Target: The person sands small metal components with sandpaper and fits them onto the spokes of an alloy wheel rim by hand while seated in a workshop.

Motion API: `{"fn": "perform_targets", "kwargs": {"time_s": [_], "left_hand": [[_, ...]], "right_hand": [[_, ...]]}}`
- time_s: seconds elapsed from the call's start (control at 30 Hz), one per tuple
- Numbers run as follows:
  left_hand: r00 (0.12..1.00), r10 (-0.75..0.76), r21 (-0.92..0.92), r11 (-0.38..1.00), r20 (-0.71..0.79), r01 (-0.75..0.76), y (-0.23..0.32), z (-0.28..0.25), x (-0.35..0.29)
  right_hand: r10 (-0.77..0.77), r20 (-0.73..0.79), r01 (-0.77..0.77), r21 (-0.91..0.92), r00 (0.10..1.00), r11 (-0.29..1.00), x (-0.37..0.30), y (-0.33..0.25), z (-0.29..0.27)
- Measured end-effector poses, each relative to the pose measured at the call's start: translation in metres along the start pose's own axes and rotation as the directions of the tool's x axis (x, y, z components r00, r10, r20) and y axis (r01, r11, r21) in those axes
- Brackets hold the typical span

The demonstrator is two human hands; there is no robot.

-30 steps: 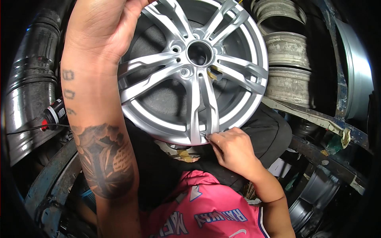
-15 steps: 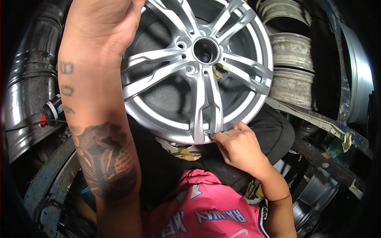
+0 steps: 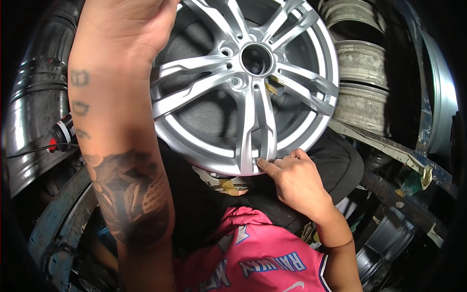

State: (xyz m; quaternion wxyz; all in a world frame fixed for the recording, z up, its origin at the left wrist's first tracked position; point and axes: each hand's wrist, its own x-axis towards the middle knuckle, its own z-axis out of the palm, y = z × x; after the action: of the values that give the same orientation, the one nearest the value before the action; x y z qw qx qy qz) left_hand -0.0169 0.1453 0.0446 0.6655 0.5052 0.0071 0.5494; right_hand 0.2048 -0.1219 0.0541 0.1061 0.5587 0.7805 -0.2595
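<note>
A silver alloy wheel [image 3: 250,119] with paired spokes rests tilted over my dark-trousered legs. My right hand [image 3: 297,180] is at its near rim, fingers mostly curled and the index fingertip pressed into the gap between two spoke ends. Whether a small thing sits under that fingertip is hidden. My left hand [image 3: 141,24] reaches up past the wheel's far left side, its palm heel beside the rim. Its fingers lie beyond the top edge of the picture. Through the spokes, a small yellowish piece [image 3: 276,86] shows near the hub.
Several dusty wheel barrels [image 3: 361,100] are stacked at the right, by a worn metal frame [image 3: 384,146]. At the left stand shiny metal barrels [image 3: 41,112], a black can with a red part [image 3: 62,134] and a bluish curved frame [image 3: 58,214]. Another wheel [image 3: 389,233] lies lower right.
The wheel appears slightly further right in the picture. My right index finger has straightened a little along the spoke gap; my left arm stays nearly the same.
</note>
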Motion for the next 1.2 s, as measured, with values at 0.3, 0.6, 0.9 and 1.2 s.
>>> {"fn": "perform_targets", "kwargs": {"time_s": [0.3,0.6,0.9,1.2], "left_hand": [[0.978,-0.055,0.489,0.859,-0.203,0.150,-0.003,0.017,-0.036],[0.937,-0.147,0.545,0.780,-0.317,0.307,0.000,0.018,-0.075],[0.926,-0.163,0.552,0.762,-0.341,0.337,-0.001,0.019,-0.081],[0.919,-0.172,0.545,0.760,-0.356,0.353,-0.004,0.018,-0.084]], "right_hand": [[-0.001,-0.003,0.001,0.031,1.000,1.000,0.001,0.007,0.003],[-0.001,0.014,0.001,-0.008,1.000,1.000,-0.002,0.002,0.000],[-0.010,0.013,0.010,-0.013,1.000,1.000,0.002,0.003,0.000],[-0.004,0.006,0.004,-0.013,1.000,1.000,-0.002,0.003,0.004]]}}
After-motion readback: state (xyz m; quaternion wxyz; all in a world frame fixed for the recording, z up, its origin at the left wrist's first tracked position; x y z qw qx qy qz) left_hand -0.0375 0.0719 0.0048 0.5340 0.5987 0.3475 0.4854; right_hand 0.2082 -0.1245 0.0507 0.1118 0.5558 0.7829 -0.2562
